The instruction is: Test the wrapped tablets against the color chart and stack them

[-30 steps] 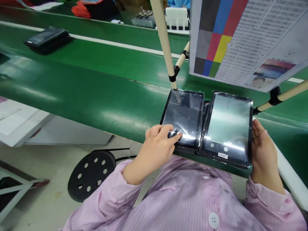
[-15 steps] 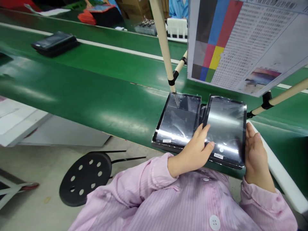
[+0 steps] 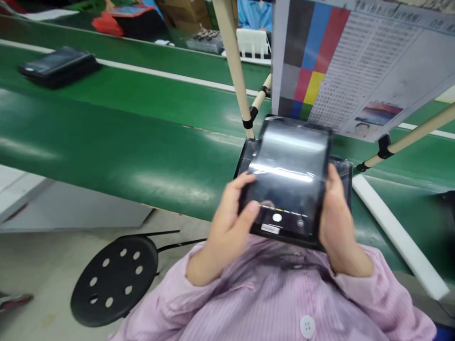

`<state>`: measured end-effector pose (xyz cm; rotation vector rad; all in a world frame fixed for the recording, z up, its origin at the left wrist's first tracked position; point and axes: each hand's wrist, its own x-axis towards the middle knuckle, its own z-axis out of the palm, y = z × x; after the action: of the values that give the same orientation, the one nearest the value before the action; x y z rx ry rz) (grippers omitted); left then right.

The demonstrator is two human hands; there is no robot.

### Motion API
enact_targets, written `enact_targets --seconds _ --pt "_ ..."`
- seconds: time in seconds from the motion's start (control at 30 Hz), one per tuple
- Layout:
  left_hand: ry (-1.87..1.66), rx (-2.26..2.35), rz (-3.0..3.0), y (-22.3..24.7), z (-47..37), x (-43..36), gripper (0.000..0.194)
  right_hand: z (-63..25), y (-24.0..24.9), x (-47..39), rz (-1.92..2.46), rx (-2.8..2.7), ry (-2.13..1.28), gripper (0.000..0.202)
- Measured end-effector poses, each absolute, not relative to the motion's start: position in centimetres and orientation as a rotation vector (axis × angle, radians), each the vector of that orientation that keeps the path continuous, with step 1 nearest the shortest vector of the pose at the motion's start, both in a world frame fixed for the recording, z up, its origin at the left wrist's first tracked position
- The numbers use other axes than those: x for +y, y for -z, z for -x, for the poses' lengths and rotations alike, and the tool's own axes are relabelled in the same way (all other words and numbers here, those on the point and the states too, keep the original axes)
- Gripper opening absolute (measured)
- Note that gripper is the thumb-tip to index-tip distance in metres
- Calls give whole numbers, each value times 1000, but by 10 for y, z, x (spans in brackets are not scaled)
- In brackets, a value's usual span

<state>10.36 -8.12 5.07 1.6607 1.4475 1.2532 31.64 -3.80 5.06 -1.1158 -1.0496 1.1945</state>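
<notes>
Between my two hands is a black tablet (image 3: 289,156), raised in front of the chart, its screen lit with what looks like a camera display and a white round button near the bottom. My left hand (image 3: 231,222) grips its left edge, thumb over the front. Along the right edge my right hand (image 3: 337,218) is closed on it, the fingers partly hidden behind. Under the held tablet, other tablets (image 3: 344,171) lie on the green bench, mostly covered by it. A white label shows at the held tablet's lower edge.
A printed colour chart (image 3: 320,61) hangs on a frame of beige pipes (image 3: 232,61). To the right lies a white bar (image 3: 401,237). Stacked tablets (image 3: 59,66) sit on the green belt (image 3: 142,90) at the far left. A black stool (image 3: 115,279) stands lower left; a person in blue (image 3: 254,14) is opposite.
The right-hand tablet has been lifted and shifted left, over the other one, and its screen now shows a camera display. Both hands moved left with it, and the view turned slightly right.
</notes>
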Motion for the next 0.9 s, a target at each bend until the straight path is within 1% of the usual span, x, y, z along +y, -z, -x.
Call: enact_targets --seconds 0.07,0.13,0.2,0.27,0.33,0.37,0.43,0.47,0.5,0.53,0.6,0.67,0.73,0.77,0.8,0.9 --pt "-1362 1446 -1468 -40 -78 -72 40 -290 -36 -25 1099 -1057 -1288 93" --pt "-1419 1432 -1318 -30 -58 -61 40 -271 -29 -17 1119 -1031 -1407 99" --pt "-1371 1433 -1243 -23 -43 -50 44 -266 -33 -18 1141 -1007 -1508 97" --pt "-1273 1420 -1190 -18 -32 -43 52 -283 -45 -26 1141 -1042 -1485 87" --pt "-1209 1390 -1165 -15 -21 -41 63 -326 -55 -31 1194 -1167 -1241 73" --pt "-1194 1366 -1165 -13 -16 -40 69 -356 -56 -32 1267 -1244 -1001 68" --pt "-1174 1318 -1172 -9 -6 -37 77 -426 -46 -33 1589 -1351 -405 73" --pt "-1169 1303 -1172 -6 -2 -34 78 -462 -35 -35 1792 -1349 -195 76" --pt "-1170 1300 -1168 -4 1 -31 78 -496 -21 -39 1991 -1335 -97 82" --pt "-1181 1310 -1167 -2 3 -28 75 -525 -5 -46 2175 -1297 -79 86" --pt "-1221 1380 -1251 -6 2 -23 64 -568 25 -65 2400 -1286 -124 92" --pt "-1227 1487 -1563 -19 -10 -24 55 -588 47 -88 2416 -1340 -136 84" --pt "-1117 1497 -2078 -40 -35 -34 44 -593 56 -105 2393 -1356 -114 73" --pt "-1011 1429 -2334 -51 -53 -41 37 -592 57 -109 2396 -1342 -105 70" --pt "-899 1249 -2530 -60 -73 -49 33 -592 56 -110 2404 -1322 -106 70" --pt "-602 898 -2748 -70 -137 -71 37 -590 53 -102 2395 -1277 -101 75"
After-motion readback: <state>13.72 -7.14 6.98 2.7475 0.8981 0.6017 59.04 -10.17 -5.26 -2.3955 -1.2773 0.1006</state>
